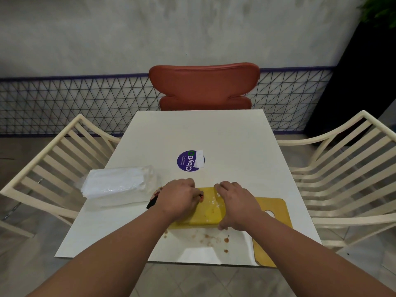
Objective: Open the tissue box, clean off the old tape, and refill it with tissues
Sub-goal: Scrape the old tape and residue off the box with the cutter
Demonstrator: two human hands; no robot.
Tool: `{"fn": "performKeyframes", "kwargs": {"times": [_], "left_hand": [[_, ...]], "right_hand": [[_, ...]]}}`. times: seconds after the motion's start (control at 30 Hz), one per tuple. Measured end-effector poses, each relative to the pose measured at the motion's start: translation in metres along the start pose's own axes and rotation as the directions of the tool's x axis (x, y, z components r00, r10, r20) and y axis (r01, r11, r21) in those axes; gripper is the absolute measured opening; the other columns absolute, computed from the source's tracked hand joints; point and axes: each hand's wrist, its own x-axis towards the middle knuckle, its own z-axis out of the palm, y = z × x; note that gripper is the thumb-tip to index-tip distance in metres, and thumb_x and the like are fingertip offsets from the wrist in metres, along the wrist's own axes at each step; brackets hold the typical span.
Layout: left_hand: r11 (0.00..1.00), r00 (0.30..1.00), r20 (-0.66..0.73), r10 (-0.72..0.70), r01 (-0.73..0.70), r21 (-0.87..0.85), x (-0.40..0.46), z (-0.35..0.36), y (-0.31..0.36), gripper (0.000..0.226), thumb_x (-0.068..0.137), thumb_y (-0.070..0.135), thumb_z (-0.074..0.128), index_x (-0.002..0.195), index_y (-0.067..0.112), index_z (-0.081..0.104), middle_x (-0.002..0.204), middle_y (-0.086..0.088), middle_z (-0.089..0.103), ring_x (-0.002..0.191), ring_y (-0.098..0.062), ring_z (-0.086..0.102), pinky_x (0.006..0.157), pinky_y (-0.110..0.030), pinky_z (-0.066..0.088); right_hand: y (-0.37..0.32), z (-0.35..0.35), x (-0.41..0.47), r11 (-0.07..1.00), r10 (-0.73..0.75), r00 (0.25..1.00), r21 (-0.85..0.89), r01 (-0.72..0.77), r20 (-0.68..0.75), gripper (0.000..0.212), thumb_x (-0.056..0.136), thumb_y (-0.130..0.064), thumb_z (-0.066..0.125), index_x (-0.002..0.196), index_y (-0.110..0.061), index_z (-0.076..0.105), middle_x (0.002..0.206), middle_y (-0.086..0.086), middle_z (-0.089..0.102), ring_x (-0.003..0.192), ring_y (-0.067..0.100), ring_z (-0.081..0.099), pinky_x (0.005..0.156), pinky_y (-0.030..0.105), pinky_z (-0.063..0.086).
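Both hands curl onto yellow plastic tissue box (205, 211) on white worktop (214, 133): left hand (180, 196) w/ small red-tipped tool, right hand (233, 202) gripping box end. Clear-wrapped white tissue pack (115, 183) lies to the left, flat yellow lid (274, 224) at right.

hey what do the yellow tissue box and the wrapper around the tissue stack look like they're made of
The yellow tissue box looks like hard plastic with a smooth, slightly glossy finish: rounded moulded corners, soft highlights. The wrapper around the tissue stack looks like thin clear plastic film: see-through, crinkled, shiny at its folds.

White square table (225, 133), purple round sticker (186, 161) at its centre, wrapped tissue pack (115, 184) near left edge, yellow tissue box (205, 211) and yellow lid (272, 232) toward near right corner, brown crumbs (214, 237) by near edge
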Motion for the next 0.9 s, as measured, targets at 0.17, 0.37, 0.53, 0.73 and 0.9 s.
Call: {"fn": "performKeyframes", "kwargs": {"times": [0.17,0.37,0.53,0.73,0.9], "left_hand": [[0.982,0.982,-0.004,0.191,-0.191,-0.017,-0.022,0.004,0.014,0.032,0.083,0.041,0.044,0.085,0.033,0.075,0.067,0.008,0.055,0.058,-0.017,0.056,0.049,-0.022,0.034],[0.989,0.988,-0.066,0.137,-0.140,-0.055,-0.052,0.007,-0.002,0.026,0.088,0.039,0.049,0.084,0.032,0.074,0.066,0.009,0.051,0.055,-0.015,0.053,0.047,-0.020,0.033],[0.975,0.974,-0.068,0.214,-0.217,-0.050,-0.030,0.020,0.030,0.015,0.081,0.031,0.060,0.084,0.028,0.074,0.065,0.005,0.052,0.056,-0.019,0.053,0.046,-0.024,0.039],[0.979,0.977,-0.073,0.198,-0.202,-0.042,-0.044,0.002,0.007,0.006,0.078,0.035,0.070,0.082,0.034,0.075,0.065,0.011,0.052,0.055,-0.011,0.052,0.051,-0.018,0.021],[0.972,0.973,-0.061,0.223,-0.227,-0.056,-0.035,0.015,0.025,0.023,0.083,0.036,0.052,0.083,0.032,0.074,0.067,0.009,0.053,0.055,-0.014,0.053,0.050,-0.019,0.029]], "right_hand": [[0.002,0.000,0.001,1.000,-0.004,1.000,0.005,0.004,-0.002,0.112,0.060,-0.052,0.084,0.150,-0.024,0.023,0.146,-0.006,0.033,0.129,0.020,0.036,0.101,0.035,0.041],[0.001,0.001,0.002,1.000,-0.002,1.000,0.029,0.002,0.002,0.113,0.059,-0.052,0.085,0.150,-0.024,0.023,0.147,-0.006,0.033,0.130,0.020,0.035,0.101,0.036,0.041],[0.001,0.001,0.001,1.000,-0.002,1.000,0.028,0.003,-0.006,0.110,0.060,-0.051,0.084,0.149,-0.024,0.025,0.146,-0.005,0.034,0.130,0.020,0.036,0.099,0.037,0.042],[0.002,-0.001,0.001,1.000,-0.001,1.000,0.025,0.001,0.008,0.113,0.059,-0.052,0.085,0.150,-0.024,0.024,0.147,-0.005,0.032,0.131,0.020,0.035,0.100,0.037,0.042],[0.001,0.000,0.001,1.000,0.004,1.000,0.022,-0.004,0.000,0.112,0.059,-0.051,0.086,0.149,-0.024,0.025,0.147,-0.005,0.033,0.131,0.020,0.035,0.100,0.037,0.042]]}}
